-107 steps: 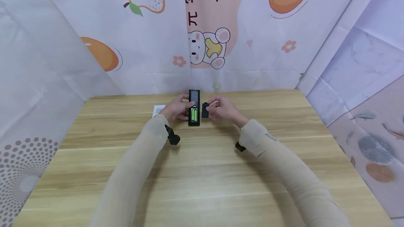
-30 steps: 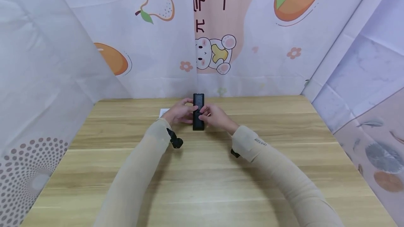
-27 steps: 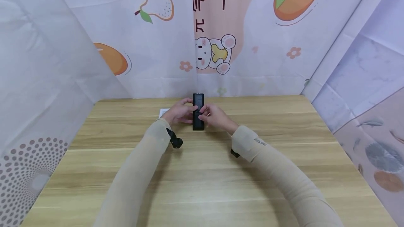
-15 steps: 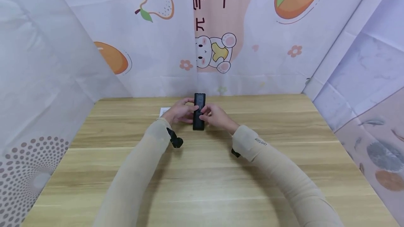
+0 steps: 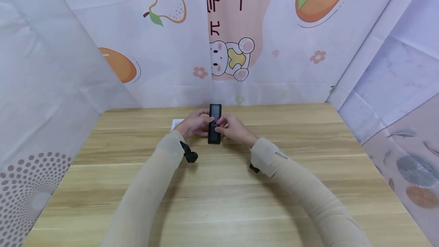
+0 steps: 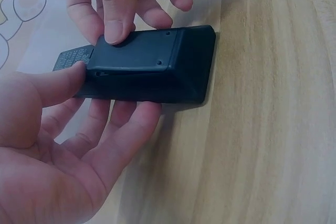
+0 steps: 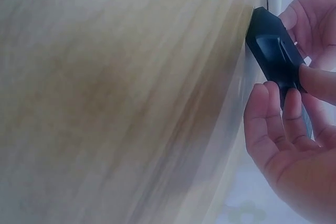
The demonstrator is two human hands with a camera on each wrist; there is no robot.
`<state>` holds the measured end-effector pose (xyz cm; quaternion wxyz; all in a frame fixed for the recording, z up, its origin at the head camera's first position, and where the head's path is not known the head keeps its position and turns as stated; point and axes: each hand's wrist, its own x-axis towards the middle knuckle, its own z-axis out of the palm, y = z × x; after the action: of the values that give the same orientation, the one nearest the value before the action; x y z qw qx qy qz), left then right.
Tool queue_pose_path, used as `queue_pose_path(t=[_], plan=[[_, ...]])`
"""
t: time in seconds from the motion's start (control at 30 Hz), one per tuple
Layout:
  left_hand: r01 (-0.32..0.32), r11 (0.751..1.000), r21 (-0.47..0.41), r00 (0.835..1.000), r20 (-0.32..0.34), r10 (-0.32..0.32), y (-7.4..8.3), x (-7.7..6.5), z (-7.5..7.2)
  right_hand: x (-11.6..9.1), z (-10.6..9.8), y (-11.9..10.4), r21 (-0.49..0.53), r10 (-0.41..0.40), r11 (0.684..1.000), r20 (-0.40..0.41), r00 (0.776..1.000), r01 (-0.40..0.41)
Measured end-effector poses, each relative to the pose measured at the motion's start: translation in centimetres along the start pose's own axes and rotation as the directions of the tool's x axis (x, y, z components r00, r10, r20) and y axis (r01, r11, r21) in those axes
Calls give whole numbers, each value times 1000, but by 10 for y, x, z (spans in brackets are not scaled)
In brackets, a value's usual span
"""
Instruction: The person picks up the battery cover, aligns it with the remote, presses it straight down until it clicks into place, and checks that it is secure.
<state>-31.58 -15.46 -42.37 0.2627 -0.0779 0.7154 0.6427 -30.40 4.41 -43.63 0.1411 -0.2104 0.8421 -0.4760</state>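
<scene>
A black remote control (image 5: pixel 214 140) is held back side up near the far edge of the table. My left hand (image 5: pixel 194 124) grips it from the left, thumb on top and fingers along its side. On its back lies the black battery cover (image 6: pixel 139 51), with a narrow gap along one edge in the left wrist view. My right hand (image 5: pixel 234 129) holds the cover, its thumb on the top face and curled fingers by the remote's right side. The right wrist view shows the remote (image 7: pixel 268 40) tilted between both hands. Beneath the cover, the batteries are hidden.
A white printed paper (image 5: pixel 176 123) lies on the wooden table (image 5: pixel 219 201), partly behind my left hand. Patterned curtains (image 5: pixel 164 75) rise directly behind the table and at both sides. A small black camera (image 5: pixel 190 157) sits on my left wrist.
Earlier, my right hand held the cover apart, right of the remote, with two green batteries showing. Now the cover lies over them. During the last second, the hands have barely moved.
</scene>
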Motion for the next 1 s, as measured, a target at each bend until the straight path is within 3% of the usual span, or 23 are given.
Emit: queue_pose_path(t=[0.53, 1.0], plan=[[6, 1000, -7, 1000, -3, -6, -7, 7, -1, 1, 2, 5, -6, 13, 1000, 4, 1000, -13], [-8, 1000, -29, 1000, -11, 8, -13, 4, -8, 6, 8, 2, -26, 22, 999, -3, 1000, -22]])
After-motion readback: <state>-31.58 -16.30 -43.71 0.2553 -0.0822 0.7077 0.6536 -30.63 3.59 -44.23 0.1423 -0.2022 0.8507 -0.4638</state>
